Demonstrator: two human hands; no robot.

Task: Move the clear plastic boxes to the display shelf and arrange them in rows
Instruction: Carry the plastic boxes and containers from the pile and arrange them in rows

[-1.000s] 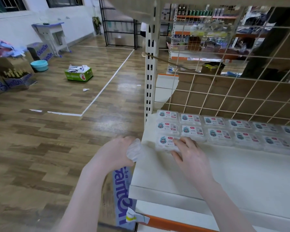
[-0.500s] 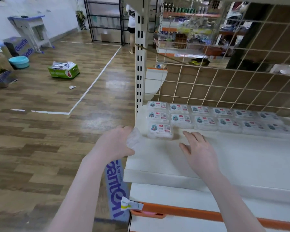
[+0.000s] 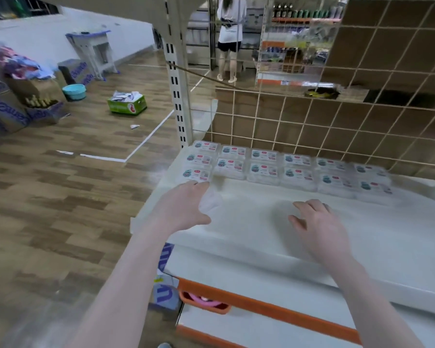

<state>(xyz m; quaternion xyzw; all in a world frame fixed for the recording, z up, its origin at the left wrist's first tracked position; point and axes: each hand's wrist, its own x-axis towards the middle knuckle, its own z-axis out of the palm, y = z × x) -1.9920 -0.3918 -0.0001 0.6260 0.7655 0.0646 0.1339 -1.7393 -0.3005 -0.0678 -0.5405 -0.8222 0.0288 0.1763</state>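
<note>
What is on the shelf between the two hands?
Only bare white shelf, as the head view shows. The left hand holds a clear plastic box; the right hand holds nothing.

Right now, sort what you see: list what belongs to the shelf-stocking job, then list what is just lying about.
Job:
- clear plastic boxes in rows
- display shelf
- left hand holding a clear box
- right hand, empty

Lying about:
- green carton
- teal basin
- purple-print cardboard boxes
- paper scrap
</note>
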